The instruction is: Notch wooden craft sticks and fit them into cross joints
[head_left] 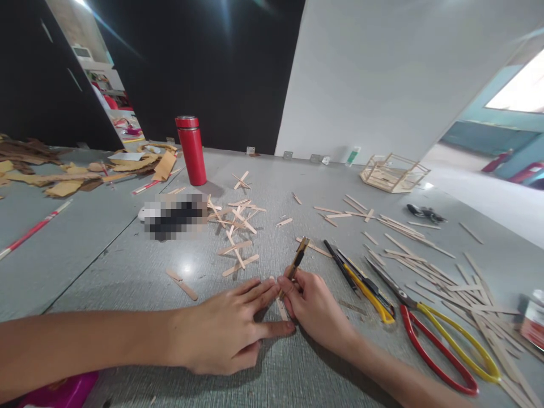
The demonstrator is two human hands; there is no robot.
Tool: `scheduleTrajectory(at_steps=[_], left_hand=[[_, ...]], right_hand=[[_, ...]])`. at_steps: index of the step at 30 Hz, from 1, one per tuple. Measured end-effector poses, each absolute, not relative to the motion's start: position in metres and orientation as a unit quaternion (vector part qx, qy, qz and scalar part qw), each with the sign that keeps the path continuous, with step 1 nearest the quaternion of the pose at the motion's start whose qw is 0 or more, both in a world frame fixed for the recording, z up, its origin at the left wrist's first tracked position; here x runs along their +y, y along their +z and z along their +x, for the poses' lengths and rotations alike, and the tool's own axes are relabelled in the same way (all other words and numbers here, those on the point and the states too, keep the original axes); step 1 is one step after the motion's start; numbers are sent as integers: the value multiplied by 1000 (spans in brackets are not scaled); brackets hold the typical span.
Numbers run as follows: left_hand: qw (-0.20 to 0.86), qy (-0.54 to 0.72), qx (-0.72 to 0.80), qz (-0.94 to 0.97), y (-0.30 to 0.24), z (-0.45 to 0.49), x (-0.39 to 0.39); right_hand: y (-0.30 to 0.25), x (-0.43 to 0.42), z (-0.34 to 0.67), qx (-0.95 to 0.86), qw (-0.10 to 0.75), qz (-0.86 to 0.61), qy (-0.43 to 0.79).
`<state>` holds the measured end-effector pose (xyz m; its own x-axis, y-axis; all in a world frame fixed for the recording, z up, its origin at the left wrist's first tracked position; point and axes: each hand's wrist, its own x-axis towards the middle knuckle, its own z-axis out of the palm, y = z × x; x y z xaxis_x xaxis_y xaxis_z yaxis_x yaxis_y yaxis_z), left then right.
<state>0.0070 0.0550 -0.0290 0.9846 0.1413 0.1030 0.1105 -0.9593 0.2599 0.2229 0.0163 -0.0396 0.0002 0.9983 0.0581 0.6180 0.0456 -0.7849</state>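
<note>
My left hand (236, 326) lies on the grey table with its fingers spread. Its fingertips and thumb press down a wooden craft stick (281, 309), most of which is covered by my hands. My right hand (312, 300) is closed round a slim gold-coloured craft knife (299, 255), held tilted up over that stick; the blade end is hidden by my fingers. To the right of this hand lie a black pen-like tool (335, 258), a yellow utility knife (374, 294) and long-bladed scissors (429, 334) with red and yellow handles.
Loose craft sticks (238, 221) lie ahead, with a bigger heap (446, 277) at right. Behind stand a red bottle (192, 153) and a stick-built frame (395, 173). Torn cardboard (76, 175) covers the back left. A purple object (63, 391) is at the near left.
</note>
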Motion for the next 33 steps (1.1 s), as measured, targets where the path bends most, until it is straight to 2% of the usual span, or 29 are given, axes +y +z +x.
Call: scheduleTrajectory(at_steps=[16, 33], left_hand=[[136, 65, 60, 987, -31, 5, 56], [131, 81, 60, 986, -31, 6, 56]], right_hand=[[-44, 12, 224, -613, 344, -625, 339], [-43, 13, 226, -629, 335, -618, 331]])
